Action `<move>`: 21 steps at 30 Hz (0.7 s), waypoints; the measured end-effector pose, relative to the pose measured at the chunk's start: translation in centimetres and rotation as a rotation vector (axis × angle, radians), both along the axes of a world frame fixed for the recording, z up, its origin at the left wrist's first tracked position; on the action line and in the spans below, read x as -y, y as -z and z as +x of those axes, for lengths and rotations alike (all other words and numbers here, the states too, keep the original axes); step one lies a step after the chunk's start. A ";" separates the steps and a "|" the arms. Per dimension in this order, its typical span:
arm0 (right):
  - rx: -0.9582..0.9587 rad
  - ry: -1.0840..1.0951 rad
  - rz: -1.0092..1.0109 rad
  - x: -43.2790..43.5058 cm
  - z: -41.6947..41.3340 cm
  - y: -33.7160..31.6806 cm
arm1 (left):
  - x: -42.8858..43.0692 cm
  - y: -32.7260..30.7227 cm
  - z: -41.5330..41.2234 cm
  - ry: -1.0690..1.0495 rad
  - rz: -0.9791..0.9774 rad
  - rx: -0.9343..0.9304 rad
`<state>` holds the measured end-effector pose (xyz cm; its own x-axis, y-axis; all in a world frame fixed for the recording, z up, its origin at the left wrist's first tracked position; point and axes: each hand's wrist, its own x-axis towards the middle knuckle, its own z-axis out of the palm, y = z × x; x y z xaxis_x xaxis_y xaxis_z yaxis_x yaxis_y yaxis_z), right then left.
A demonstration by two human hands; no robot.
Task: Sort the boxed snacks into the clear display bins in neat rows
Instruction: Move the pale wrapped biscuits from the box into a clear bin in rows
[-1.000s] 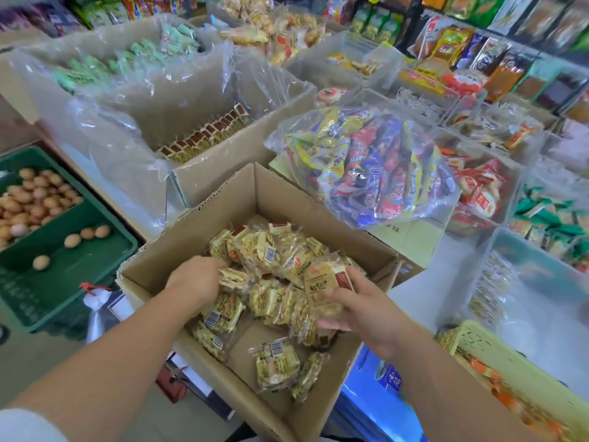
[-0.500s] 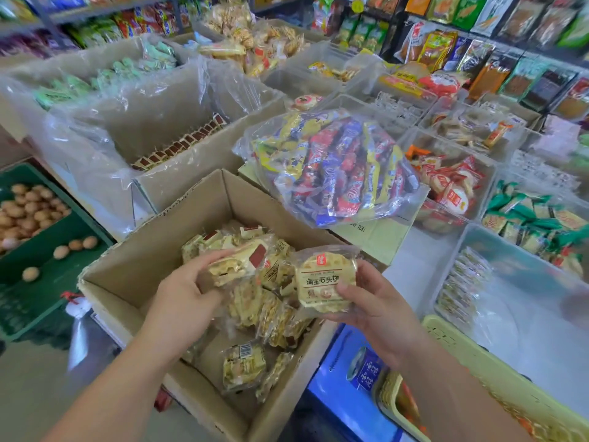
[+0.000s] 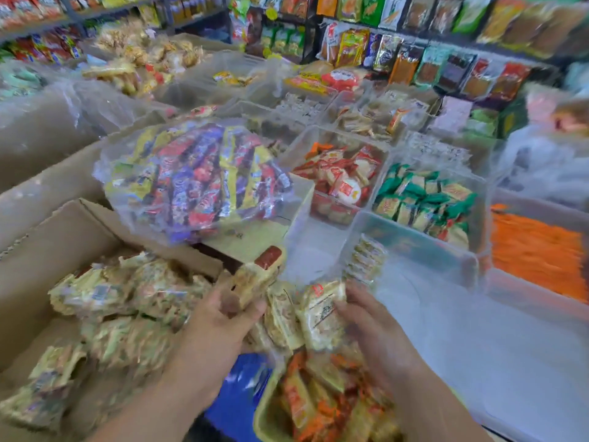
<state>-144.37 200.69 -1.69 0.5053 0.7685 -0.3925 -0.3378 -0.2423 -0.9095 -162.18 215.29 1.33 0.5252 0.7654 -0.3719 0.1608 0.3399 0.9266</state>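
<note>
My left hand grips a bunch of yellow cracker packets lifted just past the right edge of the cardboard box. Close beside it, my right hand holds more of the same packets. Both hands hover at the near left corner of a clear display bin, where a short row of matching packets stands on edge at the left wall. Several more packets lie loose in the box. The frame is motion-blurred.
A clear bag of purple and yellow bars rests on a carton behind the box. Clear bins hold red-and-white packets, green packets and orange packets. A yellow basket of orange snacks sits below my hands. Shelves line the back.
Both hands rose out of the cardboard box with packets and moved right, toward the clear bin. The view swung right with them, away from the green egg crate.
</note>
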 end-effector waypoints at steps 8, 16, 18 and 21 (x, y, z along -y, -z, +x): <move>0.673 0.130 -0.209 3.8 7.3 1.4 | 3.2 2.5 10.8 0.175 0.103 -0.110; 0.522 0.030 -0.329 3.4 14.9 2.6 | 2.3 4.6 17.3 0.326 0.178 -0.164; 0.647 0.073 -0.335 3.0 17.5 3.4 | 1.1 6.0 17.9 0.257 0.117 -0.152; 0.836 0.097 -0.370 1.8 21.3 4.6 | -0.7 8.1 17.9 0.107 0.001 -0.162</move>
<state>-123.07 198.92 -6.33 0.7912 0.6060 -0.0825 0.3609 -0.5716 -0.7369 -144.28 216.03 -6.80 0.5369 0.7085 -0.4580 0.3435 0.3123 0.8857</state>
